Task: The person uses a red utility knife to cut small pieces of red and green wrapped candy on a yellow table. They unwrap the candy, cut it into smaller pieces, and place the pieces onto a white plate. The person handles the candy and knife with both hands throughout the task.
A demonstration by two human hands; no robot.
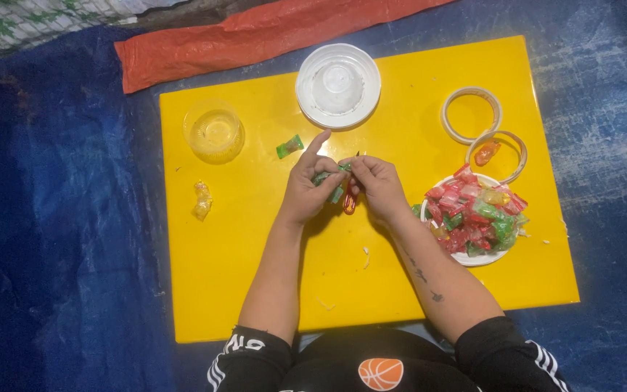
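Black short sleeves [255,359] with white stripes, orange basketball emblem [381,373]

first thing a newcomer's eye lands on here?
The bright yellow board on blue sheeting, with both hands meeting at its centre: left hand and right hand pinch a green wrapped candy between them. Next, the heap of red and green wrapped candies on a white plate at the right.
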